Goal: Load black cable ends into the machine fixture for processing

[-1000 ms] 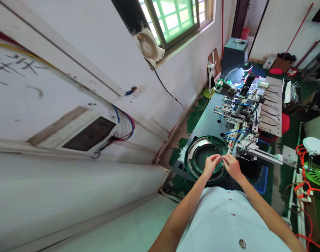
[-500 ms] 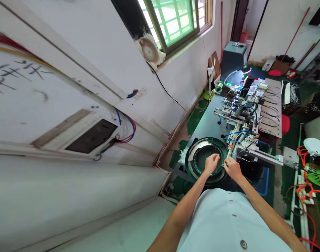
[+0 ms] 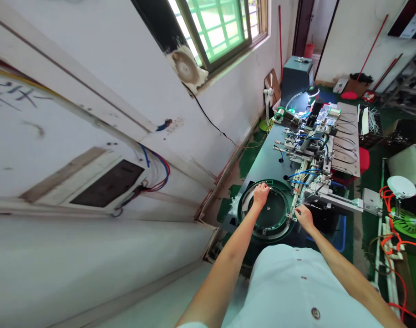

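Note:
A round green vibratory feeder bowl [image 3: 274, 216] with a silvery inner track sits at the near end of the machine bench. Over the far left part of its rim is my left hand [image 3: 261, 195], fingers bunched together; what they may hold is too small to make out. My right hand [image 3: 304, 217] is beside the bowl's right edge, at the near end of a straight metal feed rail [image 3: 298, 191]. Its thumb and fingers are pinched close to the rail, and anything between them cannot be seen.
Beyond the bowl stands an assembly machine [image 3: 313, 141] with blue air tubes and a lit lamp [image 3: 312, 90]. A metal arm [image 3: 334, 198] juts out right, above a blue crate [image 3: 341, 234]. Orange hoses [image 3: 402, 246] and a green fan [image 3: 406, 223] lie farther right.
My left hand has moved left and away from me, from the bowl's middle to its far left rim. My right hand has shifted slightly, staying by the rail. The view has turned a little.

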Available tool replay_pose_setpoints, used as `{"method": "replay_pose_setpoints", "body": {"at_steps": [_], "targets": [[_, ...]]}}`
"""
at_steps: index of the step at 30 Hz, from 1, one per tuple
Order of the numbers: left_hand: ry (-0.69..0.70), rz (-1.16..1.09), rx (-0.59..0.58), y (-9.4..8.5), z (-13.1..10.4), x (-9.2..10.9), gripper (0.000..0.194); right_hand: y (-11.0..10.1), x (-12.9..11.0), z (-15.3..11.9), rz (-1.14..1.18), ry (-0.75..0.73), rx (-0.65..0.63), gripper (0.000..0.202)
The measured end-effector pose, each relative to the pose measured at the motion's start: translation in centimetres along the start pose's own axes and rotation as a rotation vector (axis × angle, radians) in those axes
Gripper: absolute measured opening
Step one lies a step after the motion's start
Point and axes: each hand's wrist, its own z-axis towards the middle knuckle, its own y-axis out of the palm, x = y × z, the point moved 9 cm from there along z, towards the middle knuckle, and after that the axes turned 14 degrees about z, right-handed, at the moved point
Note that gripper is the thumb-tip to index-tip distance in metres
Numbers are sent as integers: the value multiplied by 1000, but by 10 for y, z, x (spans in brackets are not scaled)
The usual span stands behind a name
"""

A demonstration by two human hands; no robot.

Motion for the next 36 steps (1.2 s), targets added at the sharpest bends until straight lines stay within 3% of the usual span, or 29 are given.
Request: {"method": "replay_pose_setpoints", "body": {"at_steps": [4, 9, 16, 21, 24, 29, 33, 36], "targets": [[-94, -129, 52, -7, -9, -4, 18, 18, 0, 9, -65, 7, -35, 17], [-304, -405, 77, -7, -39, -11, 15, 27, 0, 12, -122, -23, -57, 18], [-414, -879, -96, 18, -80, 15, 28, 24, -3, 6, -94, -82, -51, 18], [-425, -1074, -211, 24, -98, 37, 30, 5, -7, 6, -14, -82, 49, 19], [-437, -1118, -244, 25, -104, 43, 34, -13, -24, 6, 43, -120, 110, 25], [-439, -1095, -247, 26, -107, 45, 35, -33, -75, -3, 107, -274, 90, 30], [-414, -1021, -233, 27, -106, 45, 32, -33, -104, -9, 66, -359, 32, 27], [-369, -942, -227, 28, -106, 49, 26, -28, -109, -9, 1, -372, -12, 26]]}}
